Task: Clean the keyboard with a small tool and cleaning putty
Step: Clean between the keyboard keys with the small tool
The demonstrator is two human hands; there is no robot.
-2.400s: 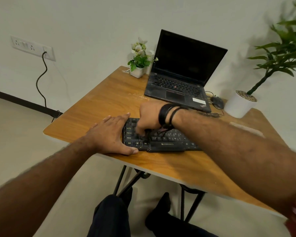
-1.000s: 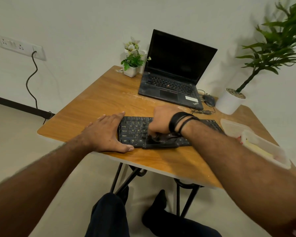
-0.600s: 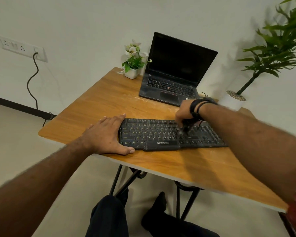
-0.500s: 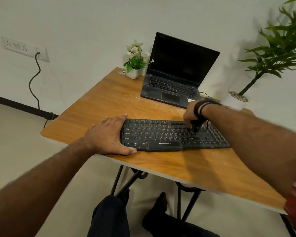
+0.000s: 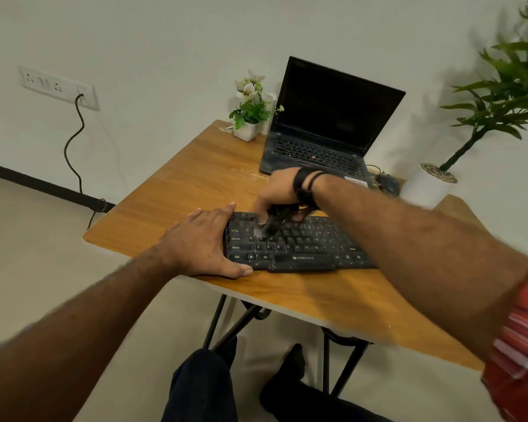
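Head view: black Zebronics keyboard (image 5: 299, 248) lies flat near the front edge of the wooden bench (image 5: 180, 190), long side running left to right, its right part hidden under the right forearm. Left hand (image 5: 203, 243) rests flat on the bench at the keyboard's left end, fingers straight and together, fingertips on the top left corner, thumb along the front edge; it holds nothing. Right hand (image 5: 279, 193) is above the upper left key rows, fingers curled down around a small dark tool (image 5: 276, 222), likely a brush; the tool's lower end meets the keys at a pale blurred patch (image 5: 260, 231), which may be dust or bristles, cannot tell which. Motion blur hides the tool's exact shape. Two dark bands (image 5: 305, 185) on the right wrist; a red striped sleeve (image 5: 518, 345) at the frame's right edge. Cleaning putty not identifiable in this view. Behind the keyboard, an open black laptop (image 5: 326, 129) with dark screen stands at the bench's far side; just left of it a small white pot of white flowers (image 5: 250, 108); right of it a dark mouse (image 5: 387, 184). A tall green plant in a white pot (image 5: 430, 184) stands beyond the right corner. On the wall to the left, a socket strip (image 5: 58, 86) with a black cable (image 5: 73, 153) hanging to the floor. Dark-trousered legs (image 5: 201, 388) show below the bench.
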